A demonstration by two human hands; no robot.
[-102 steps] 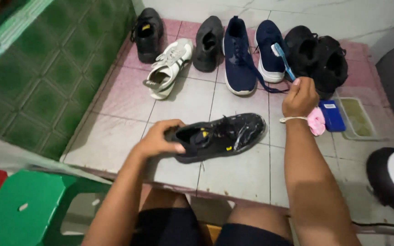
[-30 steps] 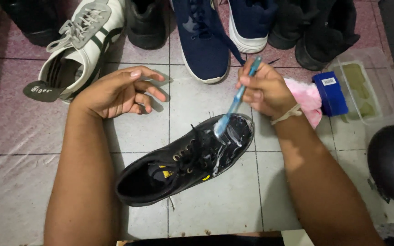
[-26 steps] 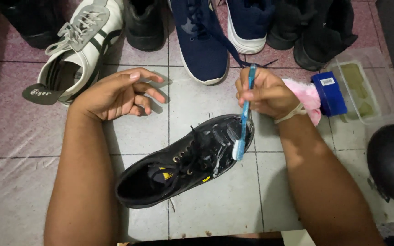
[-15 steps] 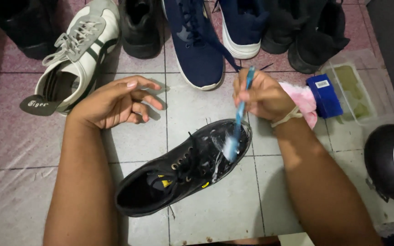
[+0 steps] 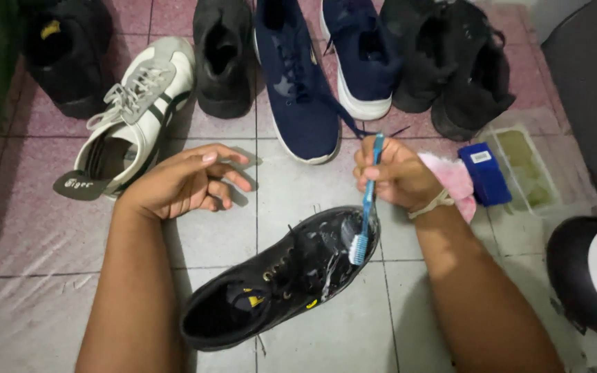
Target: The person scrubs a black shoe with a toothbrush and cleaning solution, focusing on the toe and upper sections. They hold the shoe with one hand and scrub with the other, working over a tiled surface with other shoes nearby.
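Note:
A black lace-up shoe (image 5: 281, 280) lies on the tiled floor (image 5: 29, 255), its toe wet and foamy. My right hand (image 5: 394, 174) grips a blue toothbrush (image 5: 366, 204), bristles down on the shoe's toe. My left hand (image 5: 186, 183) hovers above the floor to the left of the shoe, fingers loosely curled, holding nothing and not touching the shoe.
Several shoes line the far side: a white sneaker (image 5: 133, 117), black shoes (image 5: 222, 55), two navy sneakers (image 5: 298, 83). A pink cloth (image 5: 454, 183), a blue box (image 5: 485, 173) and a clear tray (image 5: 523, 166) lie at right. A dark round appliance (image 5: 589, 276) stands at lower right.
My left hand let go of the shoe and drew back to the left. The toothbrush came down onto the toe and has been stroking across it.

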